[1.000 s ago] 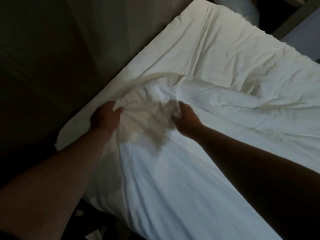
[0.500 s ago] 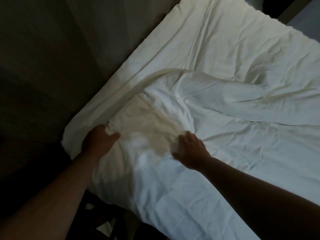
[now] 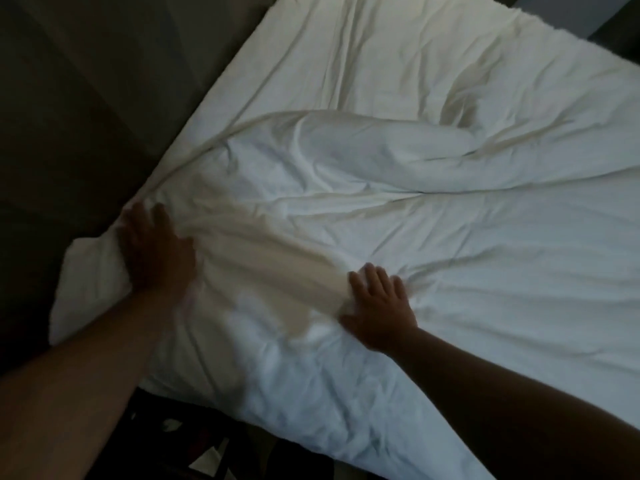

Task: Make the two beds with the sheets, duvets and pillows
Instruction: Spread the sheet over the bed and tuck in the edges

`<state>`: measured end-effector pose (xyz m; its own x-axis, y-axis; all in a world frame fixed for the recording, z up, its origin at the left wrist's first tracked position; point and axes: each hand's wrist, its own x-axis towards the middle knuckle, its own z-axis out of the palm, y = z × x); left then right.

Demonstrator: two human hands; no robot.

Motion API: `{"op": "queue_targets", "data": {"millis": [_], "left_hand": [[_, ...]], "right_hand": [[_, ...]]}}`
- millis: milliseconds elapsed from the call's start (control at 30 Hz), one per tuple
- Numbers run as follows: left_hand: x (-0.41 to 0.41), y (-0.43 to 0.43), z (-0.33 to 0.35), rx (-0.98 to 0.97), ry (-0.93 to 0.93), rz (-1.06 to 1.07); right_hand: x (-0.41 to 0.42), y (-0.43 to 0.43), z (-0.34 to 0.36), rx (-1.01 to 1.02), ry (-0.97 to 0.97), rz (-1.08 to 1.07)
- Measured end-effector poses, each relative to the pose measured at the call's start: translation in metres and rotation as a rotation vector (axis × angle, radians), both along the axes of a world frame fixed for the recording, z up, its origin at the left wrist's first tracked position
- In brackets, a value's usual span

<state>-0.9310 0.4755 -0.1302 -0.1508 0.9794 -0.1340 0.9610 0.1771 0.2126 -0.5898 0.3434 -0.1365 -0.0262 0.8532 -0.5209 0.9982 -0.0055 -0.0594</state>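
**Both palms flat on the duvet [image 3: 346, 216]**

A dark wall [image 3: 86, 98] runs along the left side of the bed [image 3: 221, 98]. The left hand [image 3: 156, 251] lies released, fingers straight, pressing the duvet's corner at that edge. The white duvet lies rumpled over the near part of the bed, with a puffy fold at its middle. The right hand [image 3: 377, 306] rests palm down on it, fingers spread, grasping nothing, well apart from the left. Beyond it, a creased sheet [image 3: 398, 46] covers the far part.

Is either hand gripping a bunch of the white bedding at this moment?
No, the left hand and the right hand both lie flat with fingers straight on the white duvet.
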Motion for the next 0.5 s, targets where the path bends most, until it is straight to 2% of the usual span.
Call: {"op": "queue_targets", "data": {"millis": [67, 133, 267, 367, 433, 500], "left_hand": [[0.038, -0.04, -0.013, 0.036, -0.046, -0.297], [0.067, -0.076, -0.028, -0.146, -0.025, -0.476], [0.094, -0.098, -0.013, -0.478, 0.044, -0.471], [0.114, -0.101, 0.009, -0.494, 0.009, -0.546], [0.146, -0.117, 0.044, -0.495, -0.019, -0.622], [0.194, -0.141, 0.091, -0.508, -0.089, -0.61]], "right_hand": [[0.01, -0.019, -0.001, -0.013, -0.007, -0.074], [0.023, -0.036, 0.004, 0.021, -0.003, -0.114], [0.059, -0.079, 0.029, -0.018, 0.043, -0.197], [0.094, -0.121, 0.057, -0.055, 0.12, -0.371], [0.12, -0.154, 0.08, -0.056, 0.138, -0.472], [0.15, -0.19, 0.107, -0.034, 0.148, -0.584]]}}
